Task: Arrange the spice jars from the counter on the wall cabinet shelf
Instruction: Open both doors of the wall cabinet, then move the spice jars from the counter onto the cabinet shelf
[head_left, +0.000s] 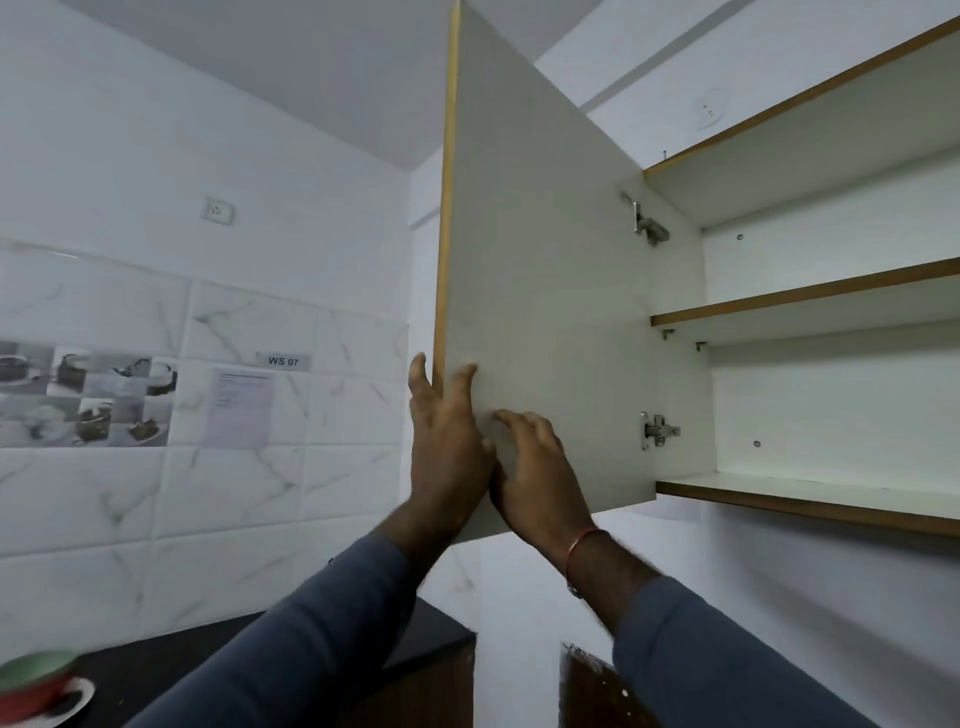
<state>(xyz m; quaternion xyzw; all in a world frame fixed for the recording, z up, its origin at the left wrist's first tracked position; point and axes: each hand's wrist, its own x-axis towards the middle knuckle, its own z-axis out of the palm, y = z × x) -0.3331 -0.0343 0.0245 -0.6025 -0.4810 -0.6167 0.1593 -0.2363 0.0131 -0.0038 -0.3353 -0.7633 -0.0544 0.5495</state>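
Note:
The wall cabinet door (545, 249) stands swung wide, its pale inner face toward me. My left hand (447, 441) grips the door's free edge near the lower corner, thumb on the far side and fingers on the inner face. My right hand (535, 473) rests flat against the inner face just beside it, fingers spread. The cabinet's bottom shelf (810, 493) and middle shelf (805, 301) show bare white boards with brown edging. No spice jars are in view.
A dark counter (156, 670) lies at the lower left with a red and green bowl (36, 680) on a white plate. The tiled wall (234, 493) behind carries a socket (218, 211) and a paper notice (240, 408). Two hinges (657, 431) hold the door.

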